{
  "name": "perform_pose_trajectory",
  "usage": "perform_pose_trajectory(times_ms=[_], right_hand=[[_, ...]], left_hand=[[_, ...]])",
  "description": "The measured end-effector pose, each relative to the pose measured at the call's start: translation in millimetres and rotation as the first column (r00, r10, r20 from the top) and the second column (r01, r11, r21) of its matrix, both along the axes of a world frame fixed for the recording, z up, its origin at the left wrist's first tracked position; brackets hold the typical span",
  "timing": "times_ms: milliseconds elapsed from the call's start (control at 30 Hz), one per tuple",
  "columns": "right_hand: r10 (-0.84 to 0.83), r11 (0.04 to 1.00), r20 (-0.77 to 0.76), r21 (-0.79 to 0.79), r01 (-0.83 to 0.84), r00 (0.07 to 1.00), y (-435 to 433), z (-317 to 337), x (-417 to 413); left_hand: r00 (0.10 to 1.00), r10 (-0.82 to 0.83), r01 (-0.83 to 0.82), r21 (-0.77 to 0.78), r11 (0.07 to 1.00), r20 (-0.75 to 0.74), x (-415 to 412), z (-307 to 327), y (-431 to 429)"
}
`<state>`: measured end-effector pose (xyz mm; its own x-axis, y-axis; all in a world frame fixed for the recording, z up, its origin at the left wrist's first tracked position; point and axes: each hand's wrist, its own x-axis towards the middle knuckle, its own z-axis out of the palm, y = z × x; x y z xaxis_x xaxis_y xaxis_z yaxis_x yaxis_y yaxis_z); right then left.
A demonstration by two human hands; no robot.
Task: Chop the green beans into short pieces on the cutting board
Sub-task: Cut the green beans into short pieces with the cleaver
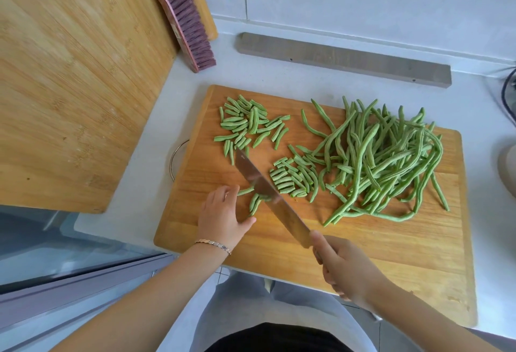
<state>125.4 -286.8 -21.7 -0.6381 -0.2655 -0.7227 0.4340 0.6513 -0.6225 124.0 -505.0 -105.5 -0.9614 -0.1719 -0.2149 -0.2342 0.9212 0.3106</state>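
Heaped across the right half of the cutting board (363,254), a tangle of long, uncut green beans (385,156); at the board's far left, a scatter of short pieces (248,123), and near the middle, just beside the tangle, a tighter second pile (290,178). Slanting between the two piles, a broad knife (268,192), tip toward the far-left scatter, edge down among a few loose pieces. Wrapped round the knife's handle near the board's front edge, the right hand (346,270). Resting palm-down on the board just left of the blade, the left hand (223,217), fingers loosely bent and holding nothing, a bracelet (213,245) at the wrist. Beneath the board, a pale surface (195,78); to the left, a larger wooden board (69,86), with a brush (187,25) beside it; along the back wall, a grey strip (343,58).
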Motion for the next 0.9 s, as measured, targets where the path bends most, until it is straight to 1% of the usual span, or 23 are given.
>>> perform_pose_trajectory(times_ms=[67,233,400,467,633,800,900], right_hand=[[0.043,0.999,-0.003,0.023,-0.043,0.999,-4,-4,4],[0.06,0.993,-0.014,0.102,-0.058,0.998,-8,-12,8],[0.104,0.985,-0.055,0.141,-0.096,0.993,-17,-27,7],[0.113,0.984,-0.063,0.145,-0.102,0.992,-22,-32,4],[0.035,0.997,-0.043,0.076,-0.032,0.998,-34,-36,-7],[-0.068,0.997,0.055,-0.027,0.07,0.996,-27,-23,-10],[-0.033,0.998,0.034,-0.051,0.035,0.999,-22,-15,-5]], left_hand=[[0.998,0.049,-0.048,0.038,0.998,-0.044,0,-3,-1],[0.988,0.129,-0.115,0.156,0.981,-0.081,-1,-5,3],[0.977,0.209,-0.195,0.245,0.95,-0.031,-5,-7,3],[0.976,0.218,-0.21,0.246,0.946,-0.007,-6,-6,2],[0.973,0.232,-0.225,0.241,0.944,-0.001,-7,-5,0],[0.973,0.224,-0.232,0.201,0.952,0.065,8,0,-13],[0.959,0.27,-0.282,0.208,0.937,0.083,19,-1,-16]])
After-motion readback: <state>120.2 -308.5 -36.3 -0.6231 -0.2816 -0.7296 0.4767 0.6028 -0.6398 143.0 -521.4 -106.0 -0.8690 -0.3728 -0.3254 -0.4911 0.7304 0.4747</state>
